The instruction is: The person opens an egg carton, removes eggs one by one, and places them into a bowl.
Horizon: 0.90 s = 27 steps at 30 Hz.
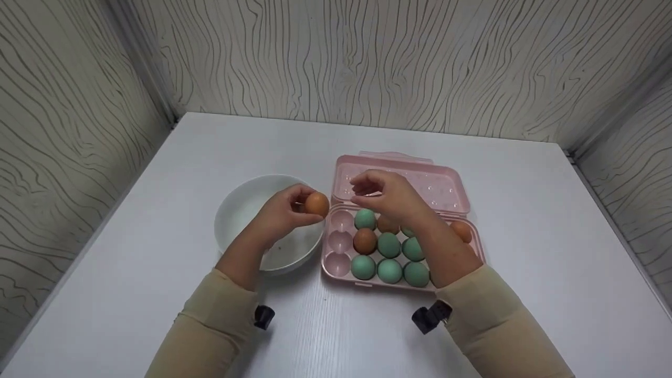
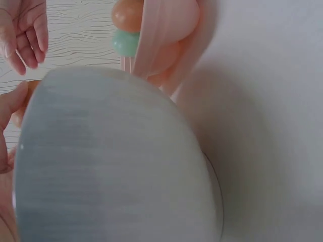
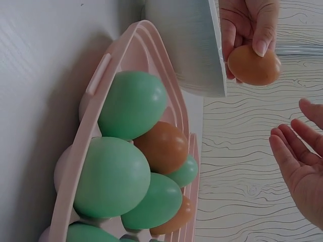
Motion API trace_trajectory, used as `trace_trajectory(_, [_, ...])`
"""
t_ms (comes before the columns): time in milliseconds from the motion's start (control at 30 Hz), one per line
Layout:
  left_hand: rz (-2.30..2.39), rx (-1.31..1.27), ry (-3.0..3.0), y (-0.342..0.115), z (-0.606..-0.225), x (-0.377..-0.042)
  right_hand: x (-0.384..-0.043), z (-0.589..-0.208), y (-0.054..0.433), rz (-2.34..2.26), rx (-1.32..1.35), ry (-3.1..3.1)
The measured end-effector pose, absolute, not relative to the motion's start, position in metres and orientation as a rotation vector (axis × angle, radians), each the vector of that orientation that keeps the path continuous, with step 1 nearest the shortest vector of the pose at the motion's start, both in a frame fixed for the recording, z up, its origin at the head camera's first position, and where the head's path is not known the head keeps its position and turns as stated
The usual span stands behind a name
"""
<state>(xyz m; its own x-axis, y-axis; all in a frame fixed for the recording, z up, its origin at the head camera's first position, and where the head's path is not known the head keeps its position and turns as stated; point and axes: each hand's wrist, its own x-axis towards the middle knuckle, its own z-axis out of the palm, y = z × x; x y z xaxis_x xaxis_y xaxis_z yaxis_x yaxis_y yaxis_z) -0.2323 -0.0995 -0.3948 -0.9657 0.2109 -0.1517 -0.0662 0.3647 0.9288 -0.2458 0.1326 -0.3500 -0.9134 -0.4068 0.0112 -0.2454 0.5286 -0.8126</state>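
My left hand (image 1: 278, 214) pinches a brown egg (image 1: 317, 204) between thumb and fingers, above the right rim of a white bowl (image 1: 233, 210). In the right wrist view the same brown egg (image 3: 254, 65) shows beside the bowl's edge. My right hand (image 1: 391, 195) holds nothing; its fingers are loosely bent over the pink egg carton (image 1: 326, 262), near its raised lid (image 1: 446, 184). Green eggs (image 1: 389, 271) and brown eggs (image 1: 365, 241) fill much of the carton. The cups (image 1: 340, 242) of its leftmost column hold no eggs. My right forearm hides part of the carton.
Bowl and carton stand side by side on a white table (image 1: 530, 236). Wood-grain patterned panels (image 1: 346, 63) rise behind the table and at both sides. A black wrist camera (image 1: 431, 316) sits under each sleeve cuff.
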Motion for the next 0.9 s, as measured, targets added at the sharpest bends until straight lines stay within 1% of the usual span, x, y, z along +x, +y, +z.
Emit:
trace_trajectory(400, [1.541,0.092,2.403,-0.108,-0.415,-0.23,-0.246,-0.355,0.139,-1.297,-0.552,2.602])
trace_trajectory(633, [1.453,0.038,2.429,-0.106,-0.42,-0.227,-0.246,-0.357,0.14,-1.271,-0.543,2.607])
trace_trajectory(900, [1.41,0.037,2.436,-0.106,-0.423,-0.227,-0.245,-0.36,0.14,-1.276,-0.534,2.605])
